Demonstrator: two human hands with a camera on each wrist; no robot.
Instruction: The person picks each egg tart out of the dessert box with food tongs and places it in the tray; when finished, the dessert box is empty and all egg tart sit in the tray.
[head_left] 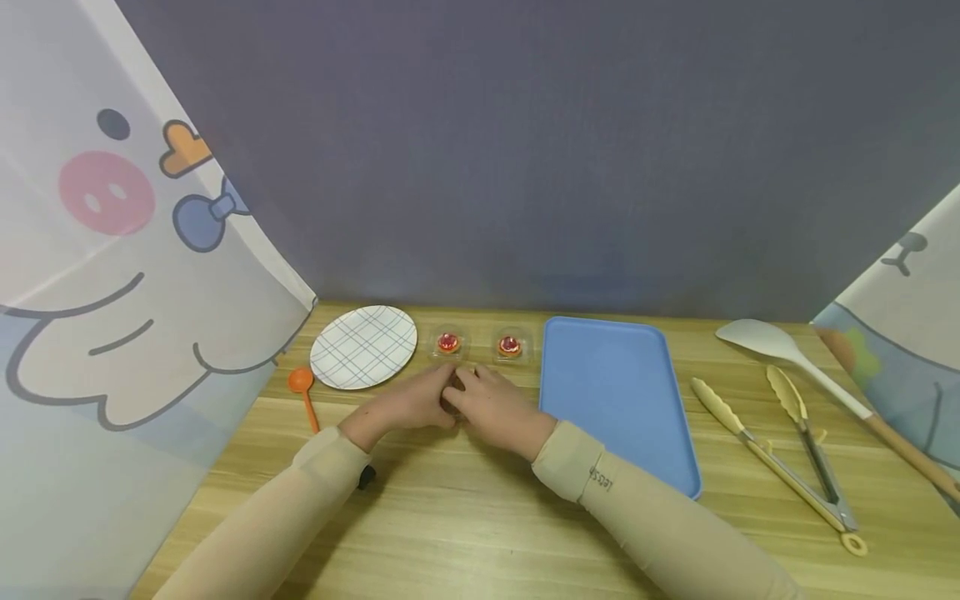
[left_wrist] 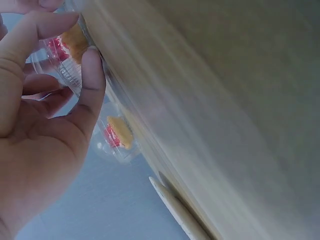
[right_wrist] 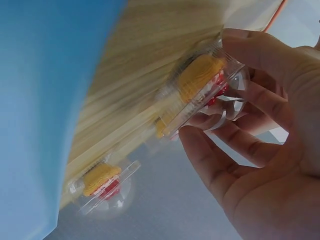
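Between both hands is a clear plastic pastry box (right_wrist: 201, 77) holding a golden tart with a red topping; from the head view the hands mostly hide it. My left hand (head_left: 420, 402) grips one side of it, thumb and fingers on its edge. From the opposite side my right hand (head_left: 501, 410) holds the same box by its rim. In the right wrist view its domed lid faces the fingers; whether the lid is fastened I cannot tell. Just behind the hands stand two more boxed tarts, a left one (head_left: 448, 342) and a right one (head_left: 509, 346).
A checked white plate (head_left: 364, 347) and an orange spoon (head_left: 302, 382) lie at the left. On the right are a blue tray (head_left: 611, 392), yellow-tipped tongs (head_left: 806, 467) and a white ladle with a wooden handle (head_left: 765, 340). A small black object (head_left: 367, 477) shows by the left sleeve.
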